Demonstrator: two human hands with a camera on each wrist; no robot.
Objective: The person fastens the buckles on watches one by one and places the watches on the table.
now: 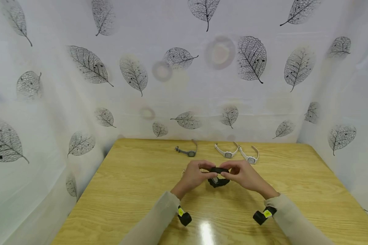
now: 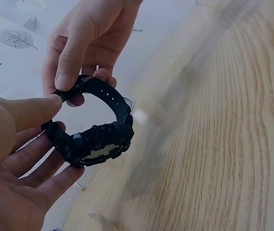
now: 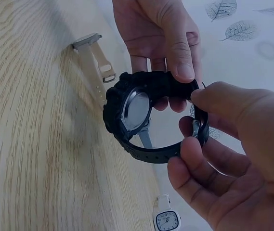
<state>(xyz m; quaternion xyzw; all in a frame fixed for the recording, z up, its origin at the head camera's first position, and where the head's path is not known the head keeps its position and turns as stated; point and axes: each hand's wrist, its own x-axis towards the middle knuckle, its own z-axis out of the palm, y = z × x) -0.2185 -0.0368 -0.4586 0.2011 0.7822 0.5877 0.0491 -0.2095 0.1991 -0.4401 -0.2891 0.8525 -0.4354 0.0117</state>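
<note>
Fingers (image 3: 233, 102) of both hands (image 1: 194, 174) (image 1: 246, 175) pinching black watch (image 2: 98, 139), buckle (image 3: 196, 127) distinct only from right wrist

- The held watch (image 1: 218, 183) is between left hand (image 1: 197, 175) and right hand (image 1: 246, 174), above the table (image 1: 125, 190).
- Behind the hands: left watch (image 1: 191, 153), middle watch (image 1: 228, 154), right watch (image 1: 251, 160).
- Behind the table: the curtain (image 1: 202, 98).

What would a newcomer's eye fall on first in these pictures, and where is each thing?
Most likely the black watch, held between the left hand and the right hand near the middle of the head view. Next, toward the far edge of the table, come a gray watch and, to its right, two white watches. Behind everything, the leaf-print backdrop fills the upper half.
</note>
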